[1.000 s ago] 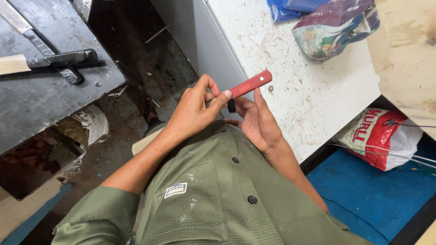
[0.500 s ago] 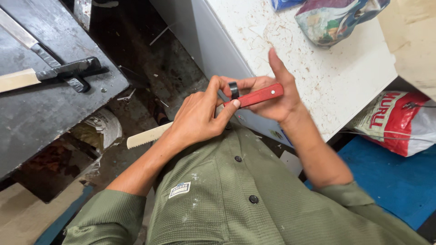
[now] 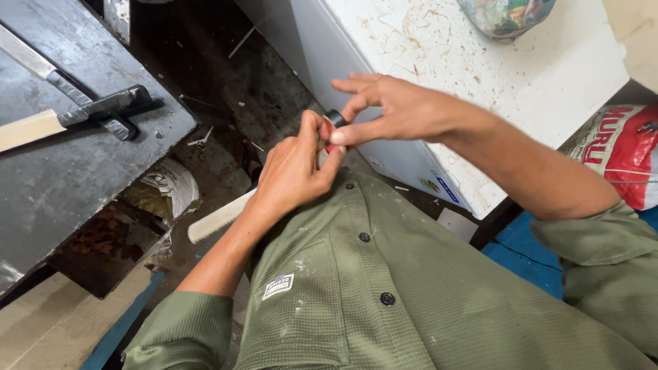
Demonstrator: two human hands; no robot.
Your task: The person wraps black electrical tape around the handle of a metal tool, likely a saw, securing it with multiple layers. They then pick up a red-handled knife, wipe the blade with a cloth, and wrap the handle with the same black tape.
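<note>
The left hand [image 3: 291, 171] is closed around a red handle [image 3: 330, 146], of which only a small part shows between the fingers. The right hand [image 3: 397, 109] pinches a small black ring [image 3: 335, 118] at the handle's upper end between thumb and index finger, with the other fingers spread. Both hands meet in front of the olive shirt [image 3: 411, 288], beside the white cabinet [image 3: 480, 75]. A knife blank [image 3: 65, 120] lies on the dark workbench [image 3: 62, 178], well apart.

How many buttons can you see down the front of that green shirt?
3: one button near the collar by the left hand, one mid-chest, one lowest. Others may be hidden by folds or out of frame.
</note>
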